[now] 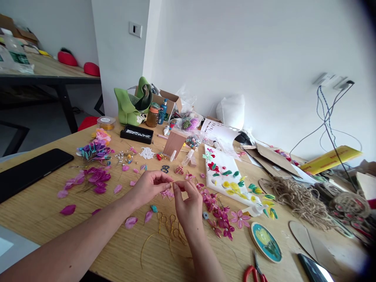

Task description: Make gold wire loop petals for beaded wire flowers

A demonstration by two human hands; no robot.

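Observation:
My left hand [151,185] and my right hand [188,201] meet over the middle of the table, fingertips pinched close together. Between them shows a thin gold-coloured bit that looks like wire, mostly hidden by the fingers. Below the hands lie bent loops of gold wire [160,219]. Loose pink petals [131,222] and a small turquoise piece [153,208] rest close to my left forearm. Pink and magenta wire-edged flowers [221,217] are spread to the right of my right hand.
Red-handled pliers or scissors [255,270], a round painted piece [266,242] and a phone [314,268] lie front right. A white board [214,176] bears flowers and leaves. A black slab [32,172] lies left; a green bag [129,107] and jar [152,114] stand behind.

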